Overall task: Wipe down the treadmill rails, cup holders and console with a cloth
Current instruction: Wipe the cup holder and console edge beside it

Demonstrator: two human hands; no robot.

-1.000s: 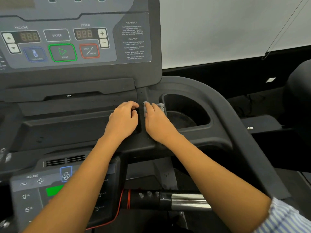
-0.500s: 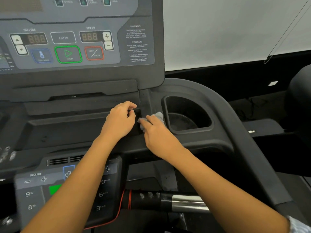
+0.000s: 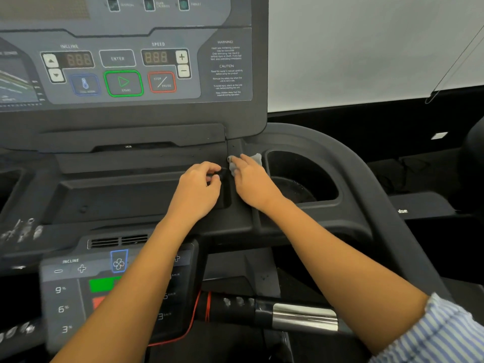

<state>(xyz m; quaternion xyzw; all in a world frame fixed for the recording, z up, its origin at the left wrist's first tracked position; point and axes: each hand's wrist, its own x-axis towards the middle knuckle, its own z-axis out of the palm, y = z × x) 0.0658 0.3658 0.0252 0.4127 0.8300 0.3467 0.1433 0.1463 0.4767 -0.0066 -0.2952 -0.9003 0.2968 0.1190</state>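
Note:
My right hand (image 3: pixel 252 183) holds a small grey cloth (image 3: pixel 256 160) and presses it on the black console strip just left of the right cup holder (image 3: pixel 303 176). The cloth shows beyond my fingertips. My left hand (image 3: pixel 197 191) lies right beside it, its fingers curled around a black ridge (image 3: pixel 222 179) at the right end of the console tray (image 3: pixel 125 197). Above both hands, the console panel (image 3: pixel 123 72) rises with its incline, speed, start and stop buttons. The right rail (image 3: pixel 372 184) curves around the cup holder.
A lower control pad (image 3: pixel 78 292) with a fan button and incline numbers sits under my left forearm. A chrome and black grip bar (image 3: pixel 293 314) with a red cord lies below my right forearm. A white wall is at the upper right, and dark floor lies beyond the rail.
My right hand slid the cloth toward me and then back up the strip beside the cup holder. My left hand kept its hold on the ridge.

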